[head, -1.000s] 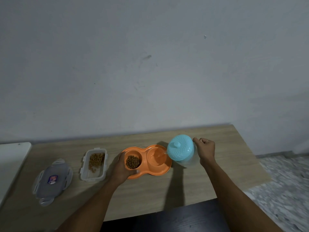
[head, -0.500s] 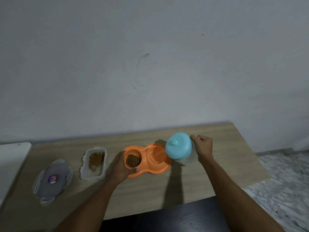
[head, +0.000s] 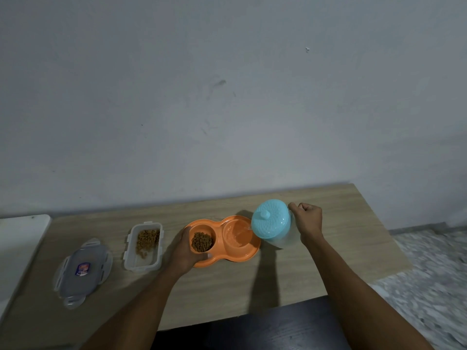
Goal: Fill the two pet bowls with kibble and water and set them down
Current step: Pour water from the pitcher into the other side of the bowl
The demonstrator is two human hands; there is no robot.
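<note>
An orange double pet bowl (head: pixel 249 256) sits on the wooden table (head: pixel 341 253). Its left cup holds brown kibble (head: pixel 201 242). Its right cup (head: pixel 236 237) has water in it. My left hand (head: pixel 185 253) grips the bowl's left end, thumb on the front rim. My right hand (head: pixel 308 219) grips the handle of a clear jug with a light blue lid (head: pixel 271 221). The jug is tilted to the left, and a thin stream of water runs from its spout into the right cup.
A clear rectangular container (head: pixel 144 246) with some kibble stands left of the bowl. Its grey lid (head: pixel 82 270) lies further left. A white surface (head: pixel 17 238) borders the table's left end. A dark seat (head: pixel 278 327) is below the front edge; tiled floor lies right.
The jug has tipped a little further to the left over the right cup, and the water level there has risen. My left hand has stayed on the bowl.
</note>
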